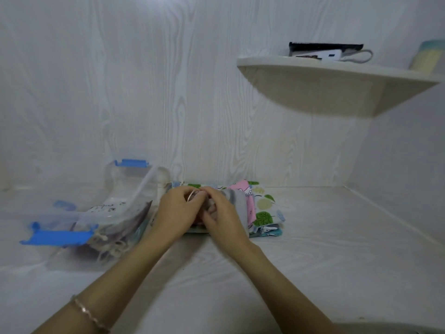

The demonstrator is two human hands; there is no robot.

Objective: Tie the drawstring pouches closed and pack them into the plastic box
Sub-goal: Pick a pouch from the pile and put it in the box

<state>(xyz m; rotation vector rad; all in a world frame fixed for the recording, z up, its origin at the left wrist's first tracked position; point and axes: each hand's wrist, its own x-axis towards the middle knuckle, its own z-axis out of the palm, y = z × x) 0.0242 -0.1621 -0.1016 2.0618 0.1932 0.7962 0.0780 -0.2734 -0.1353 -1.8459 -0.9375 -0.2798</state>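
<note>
A stack of patterned fabric pouches lies on the white surface near the back wall, pink and green-leaf prints showing. My left hand and my right hand meet on top of the stack's left part, pinching a white drawstring of a pouch that they mostly hide. To the left stands a clear plastic box with blue clips. Several tied pouches lie inside it. Its lid leans open behind it.
A rounded white shelf juts from the right wall above the surface, carrying a dark flat case, a cable and a pale cup. White wood-grain walls close off the back and right. A bracelet sits on my left wrist.
</note>
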